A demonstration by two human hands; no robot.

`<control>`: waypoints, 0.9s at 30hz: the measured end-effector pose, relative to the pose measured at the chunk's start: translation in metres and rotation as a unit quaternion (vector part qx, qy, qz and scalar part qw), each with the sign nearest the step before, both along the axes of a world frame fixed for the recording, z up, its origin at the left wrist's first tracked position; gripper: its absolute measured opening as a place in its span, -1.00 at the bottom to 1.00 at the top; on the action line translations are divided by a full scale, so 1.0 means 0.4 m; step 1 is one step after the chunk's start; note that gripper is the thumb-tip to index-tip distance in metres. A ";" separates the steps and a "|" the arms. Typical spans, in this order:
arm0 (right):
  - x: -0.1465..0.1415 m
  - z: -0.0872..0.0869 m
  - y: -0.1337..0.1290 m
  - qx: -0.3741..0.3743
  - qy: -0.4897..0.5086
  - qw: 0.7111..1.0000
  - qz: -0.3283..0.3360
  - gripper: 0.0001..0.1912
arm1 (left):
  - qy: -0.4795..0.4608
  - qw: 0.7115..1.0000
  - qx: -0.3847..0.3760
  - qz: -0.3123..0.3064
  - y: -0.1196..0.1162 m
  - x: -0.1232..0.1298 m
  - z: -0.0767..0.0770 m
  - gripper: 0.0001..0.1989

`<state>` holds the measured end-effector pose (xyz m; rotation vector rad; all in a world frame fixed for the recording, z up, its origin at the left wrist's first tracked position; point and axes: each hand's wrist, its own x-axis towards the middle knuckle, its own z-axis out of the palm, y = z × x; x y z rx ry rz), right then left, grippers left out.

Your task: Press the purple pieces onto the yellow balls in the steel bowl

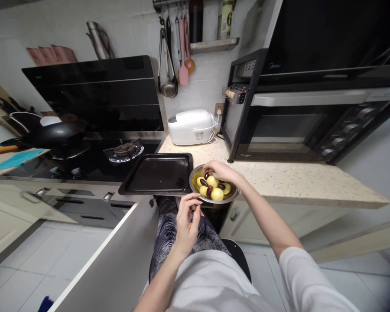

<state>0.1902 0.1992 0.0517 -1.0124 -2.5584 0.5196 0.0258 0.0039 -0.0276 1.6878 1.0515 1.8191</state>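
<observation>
Near the frame's center, our right hand (219, 170) dips into the bowl (236, 193) of yellow pieces (217, 194) and dark ones (221, 186), its fingertips at one, though we can't tell if they grip it. Just below, our left hand (186, 223) pinches a small thing (193, 208). The bowl seems to jut past the counter (279, 180) edge, so a push on its near rim could tip it onto our lap.

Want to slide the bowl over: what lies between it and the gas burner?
A black tray lies between the bowl and the gas burner, as the head view shows.
</observation>
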 end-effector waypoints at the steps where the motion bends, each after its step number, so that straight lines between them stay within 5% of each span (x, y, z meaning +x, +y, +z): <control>1: -0.001 -0.001 0.003 -0.002 -0.002 1.000 0.006 -0.59 | -0.001 1.000 0.001 -0.002 0.000 0.000 0.000 -0.88; 15: 0.008 0.012 -0.031 0.028 0.032 0.999 0.004 -0.58 | 0.003 1.000 -0.005 -0.002 0.010 -0.009 0.003 -0.88; 21: 0.013 0.001 -0.225 0.108 0.195 0.974 -0.031 -0.77 | -0.031 0.999 -0.038 -0.017 0.016 -0.003 -0.005 -0.83; 27: -0.035 -0.080 -0.429 0.083 0.289 0.950 -0.088 -0.81 | -0.004 0.998 -0.052 0.026 0.010 0.006 -0.030 -0.72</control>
